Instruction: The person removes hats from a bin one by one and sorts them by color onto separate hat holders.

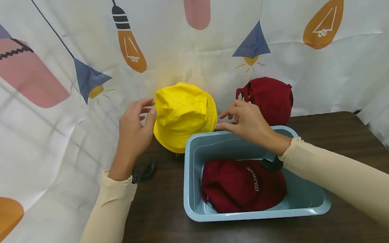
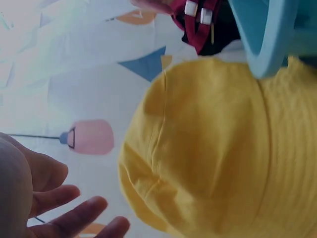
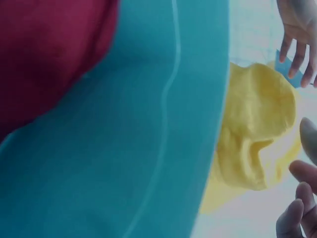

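A yellow bucket hat (image 1: 184,114) sits at the back of the table, between my two hands. Just left of it, my left hand (image 1: 137,129) is raised with relaxed, parted fingers and holds nothing. On the hat's other side, my right hand (image 1: 246,123) reaches over the back rim of the blue bin (image 1: 192,194), its fingers loosely bent and empty near the brim. The left wrist view shows the hat's crown (image 2: 213,144) apart from the left fingers (image 2: 84,213). Inside the bin lies a dark red cap (image 1: 233,185) with "COLORADO" lettering.
Behind the bin, a second dark red cap (image 1: 270,100) stands against the patterned curtain (image 1: 191,45), its strap toward the left. The dark wooden table (image 1: 166,228) runs under everything, with its right corner near the curtain.
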### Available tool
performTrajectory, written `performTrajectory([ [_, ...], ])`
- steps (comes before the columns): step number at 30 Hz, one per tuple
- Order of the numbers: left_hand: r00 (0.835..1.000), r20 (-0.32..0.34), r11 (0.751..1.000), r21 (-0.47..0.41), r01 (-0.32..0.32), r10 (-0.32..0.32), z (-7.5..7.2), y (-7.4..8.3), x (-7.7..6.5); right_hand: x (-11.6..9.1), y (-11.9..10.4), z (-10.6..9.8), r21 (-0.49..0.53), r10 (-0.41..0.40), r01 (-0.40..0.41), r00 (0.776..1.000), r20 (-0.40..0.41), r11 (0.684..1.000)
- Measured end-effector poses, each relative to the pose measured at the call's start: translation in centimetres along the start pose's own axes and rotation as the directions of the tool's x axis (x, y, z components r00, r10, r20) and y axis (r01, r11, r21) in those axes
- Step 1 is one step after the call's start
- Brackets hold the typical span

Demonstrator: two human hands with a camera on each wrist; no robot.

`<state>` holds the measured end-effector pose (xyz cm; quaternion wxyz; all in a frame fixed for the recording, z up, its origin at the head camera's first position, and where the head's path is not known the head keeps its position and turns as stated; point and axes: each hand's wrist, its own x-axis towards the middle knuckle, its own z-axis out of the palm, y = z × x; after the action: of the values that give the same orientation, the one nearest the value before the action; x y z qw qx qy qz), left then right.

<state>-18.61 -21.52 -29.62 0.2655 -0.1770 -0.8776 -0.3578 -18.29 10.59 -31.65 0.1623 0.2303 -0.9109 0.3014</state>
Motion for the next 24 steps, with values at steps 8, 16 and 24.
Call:
performTrajectory([
  [8,0.980,0.184,0.995,-0.045,0.091,-0.081,0.4,1.4,-4.2,-3.2,1.4,0.1,0.048,-0.114,0.111,0.991,0.073,0.993],
  [16,0.904,0.369,0.959,-0.092,0.269,-0.218,2.6,1.4,-8.6,-5.1,1.8,1.0,0.083,-0.140,0.124,0.962,0.234,0.989],
  [24,0.850,0.489,0.918,-0.214,0.333,-0.195,4.9,1.6,-11.3,-6.1,1.7,1.9,0.018,-0.110,0.116,0.875,0.471,0.993],
])
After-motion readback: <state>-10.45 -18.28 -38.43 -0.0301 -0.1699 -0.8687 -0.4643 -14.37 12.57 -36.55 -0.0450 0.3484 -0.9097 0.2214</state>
